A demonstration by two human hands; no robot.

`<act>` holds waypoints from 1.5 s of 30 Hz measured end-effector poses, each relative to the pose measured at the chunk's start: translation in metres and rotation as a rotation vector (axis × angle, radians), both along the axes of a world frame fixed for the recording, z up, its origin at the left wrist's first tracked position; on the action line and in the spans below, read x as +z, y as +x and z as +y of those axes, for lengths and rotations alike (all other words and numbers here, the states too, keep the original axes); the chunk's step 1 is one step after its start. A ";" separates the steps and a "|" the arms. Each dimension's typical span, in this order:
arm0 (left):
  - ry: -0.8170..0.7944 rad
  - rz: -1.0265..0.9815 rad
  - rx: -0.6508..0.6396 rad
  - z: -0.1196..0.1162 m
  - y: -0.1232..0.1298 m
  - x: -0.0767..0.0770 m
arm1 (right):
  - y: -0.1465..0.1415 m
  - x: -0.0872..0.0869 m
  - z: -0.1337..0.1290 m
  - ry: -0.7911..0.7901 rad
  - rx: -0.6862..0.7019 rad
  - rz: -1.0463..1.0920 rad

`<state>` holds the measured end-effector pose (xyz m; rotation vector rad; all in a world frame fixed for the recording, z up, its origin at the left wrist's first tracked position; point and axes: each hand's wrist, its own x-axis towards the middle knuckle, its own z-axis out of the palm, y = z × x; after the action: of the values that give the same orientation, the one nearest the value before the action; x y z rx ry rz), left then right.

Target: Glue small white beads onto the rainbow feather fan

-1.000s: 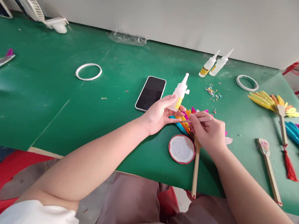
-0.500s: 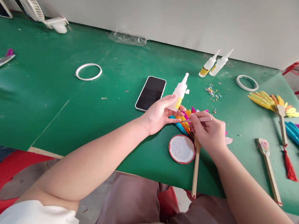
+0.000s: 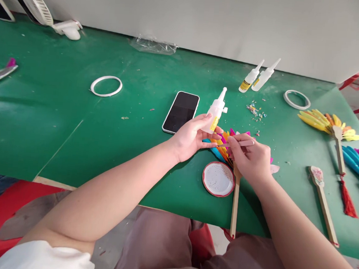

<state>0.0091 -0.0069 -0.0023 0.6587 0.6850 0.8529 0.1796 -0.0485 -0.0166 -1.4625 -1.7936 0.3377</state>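
My left hand (image 3: 190, 139) is closed around a small white glue bottle (image 3: 214, 114) with a yellow label, its capped nozzle pointing up. The lower fingers of this hand reach over a feather fan (image 3: 220, 151) with blue, orange and magenta feathers. A slim pair of pale pink tweezers (image 3: 244, 143) is pinched in my right hand (image 3: 252, 159), its fine tip by my left fingertips. My right hand rests over the fan and hides much of it; the fan's wooden handle (image 3: 235, 205) points toward me. Beside the handle lies a red-rimmed white lid (image 3: 218, 183) with tiny beads in it.
A phone (image 3: 181, 112) lies left of the bottle. Two more glue bottles (image 3: 255, 78) stand behind small coloured bits (image 3: 256, 111). White tape rings (image 3: 106, 86) lie on the green table. At right are a yellow feather fan (image 3: 332, 126), a bare wooden handle (image 3: 323, 204) and blue feathers (image 3: 356, 163).
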 end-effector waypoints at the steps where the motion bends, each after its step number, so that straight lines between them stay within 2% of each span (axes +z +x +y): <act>1: 0.000 0.001 0.001 0.000 0.000 0.000 | 0.000 0.000 0.000 0.010 0.003 -0.012; 45: -0.015 0.002 -0.007 0.001 -0.001 0.001 | 0.000 -0.001 0.002 0.104 0.024 -0.037</act>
<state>0.0080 -0.0055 -0.0012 0.6477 0.6898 0.8404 0.1793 -0.0462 -0.0177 -1.3842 -1.8314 0.2276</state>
